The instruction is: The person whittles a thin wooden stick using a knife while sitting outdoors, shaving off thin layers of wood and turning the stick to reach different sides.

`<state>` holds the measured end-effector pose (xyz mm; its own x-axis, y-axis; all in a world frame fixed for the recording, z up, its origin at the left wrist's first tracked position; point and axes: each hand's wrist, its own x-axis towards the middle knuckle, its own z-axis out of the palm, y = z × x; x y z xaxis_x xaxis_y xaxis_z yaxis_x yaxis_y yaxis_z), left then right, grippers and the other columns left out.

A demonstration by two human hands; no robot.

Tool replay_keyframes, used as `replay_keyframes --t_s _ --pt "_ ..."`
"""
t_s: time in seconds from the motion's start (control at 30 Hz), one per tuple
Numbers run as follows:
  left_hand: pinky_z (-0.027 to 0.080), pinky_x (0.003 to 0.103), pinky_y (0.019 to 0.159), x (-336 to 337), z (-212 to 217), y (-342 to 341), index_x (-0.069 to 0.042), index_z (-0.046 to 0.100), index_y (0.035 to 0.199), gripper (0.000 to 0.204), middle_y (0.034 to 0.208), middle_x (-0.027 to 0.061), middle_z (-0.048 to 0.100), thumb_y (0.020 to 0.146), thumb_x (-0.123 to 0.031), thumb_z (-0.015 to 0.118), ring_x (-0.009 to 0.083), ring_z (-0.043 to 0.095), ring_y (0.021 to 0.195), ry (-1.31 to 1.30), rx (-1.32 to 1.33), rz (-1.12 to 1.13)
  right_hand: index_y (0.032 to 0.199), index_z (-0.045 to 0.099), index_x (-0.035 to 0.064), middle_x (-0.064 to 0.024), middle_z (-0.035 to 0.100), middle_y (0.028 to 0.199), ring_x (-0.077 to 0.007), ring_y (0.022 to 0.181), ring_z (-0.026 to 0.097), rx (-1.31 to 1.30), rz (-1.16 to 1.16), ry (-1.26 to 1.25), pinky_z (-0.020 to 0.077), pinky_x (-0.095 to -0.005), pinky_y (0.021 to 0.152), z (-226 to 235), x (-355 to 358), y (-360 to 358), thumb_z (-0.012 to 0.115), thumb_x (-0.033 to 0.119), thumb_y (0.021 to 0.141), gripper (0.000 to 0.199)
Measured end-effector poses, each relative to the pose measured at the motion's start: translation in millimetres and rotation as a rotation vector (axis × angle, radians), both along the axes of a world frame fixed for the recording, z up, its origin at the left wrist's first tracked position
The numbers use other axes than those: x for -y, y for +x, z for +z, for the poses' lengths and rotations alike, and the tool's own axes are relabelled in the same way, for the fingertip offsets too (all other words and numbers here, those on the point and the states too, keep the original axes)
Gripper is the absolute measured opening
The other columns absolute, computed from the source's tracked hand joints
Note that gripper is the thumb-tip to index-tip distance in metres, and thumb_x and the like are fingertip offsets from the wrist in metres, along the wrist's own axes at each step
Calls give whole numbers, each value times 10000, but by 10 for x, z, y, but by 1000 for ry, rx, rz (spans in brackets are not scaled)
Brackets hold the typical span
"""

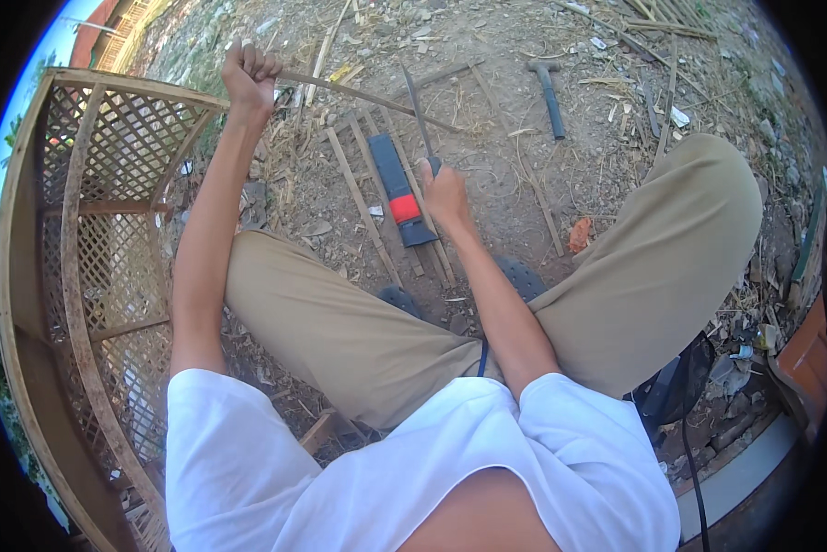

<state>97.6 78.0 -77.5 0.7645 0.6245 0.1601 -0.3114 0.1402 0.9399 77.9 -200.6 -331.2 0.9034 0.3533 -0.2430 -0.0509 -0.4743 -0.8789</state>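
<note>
My left hand [250, 78] is closed in a fist at the upper left, my arm stretched out. It holds one end of a thin strip of wood or bamboo [358, 93], which slants down to the right. In my right hand [448, 195] is the dark handle of a knife [418, 110], its long blade pointing up and away. The blade crosses the strip in view; whether they touch I cannot tell. Just left of my right hand, a black case with a red band [399, 189] lies on several wooden slats [363, 204] on the ground.
A hammer [549, 99] with a dark handle lies at the far right of the slats. A wooden lattice frame [82, 212] stands along my left. More strips [528, 170] and debris litter the dirt. My bent knees [680, 212] flank the work area. An orange-brown object [809, 354] is at the right edge.
</note>
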Motion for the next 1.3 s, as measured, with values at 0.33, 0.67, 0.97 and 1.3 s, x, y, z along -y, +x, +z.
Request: replay_keyframes --t_s 0.33,0.67,0.97,1.3 --pt "233 346 570 -385 150 -274 -176 222 577 547 542 -15 147 1057 -328 434 144 159 515 1 45 143 1065 699 -51 -319 712 1071 -502 1037 688 -83 -27 -303 550 -559 901 -351 418 -104 555 472 1030 544" --pt "268 342 570 -460 636 -1016 -189 213 576 471 530 -23 135 998 -260 410 140 158 489 -81 204 364 828 692 -77 -287 713 784 -433 865 741 -34 -205 -73 551 -561 769 -108 214 -86 594 458 1007 572" --pt "273 335 586 -188 713 -1358 -182 259 614 460 553 -20 197 1017 -254 469 137 220 525 -106 114 214 840 646 -53 -201 683 750 -370 716 691 1 -107 274 526 -468 706 685 -129 110 813 259 862 355" --pt "397 337 709 210 820 -1296 -102 442 765 286 726 8 380 982 -239 569 168 432 721 -178 21 -98 922 690 -7 -118 724 767 -234 718 726 224 339 420 550 -379 706 1669 -368 -459 821 175 845 237"
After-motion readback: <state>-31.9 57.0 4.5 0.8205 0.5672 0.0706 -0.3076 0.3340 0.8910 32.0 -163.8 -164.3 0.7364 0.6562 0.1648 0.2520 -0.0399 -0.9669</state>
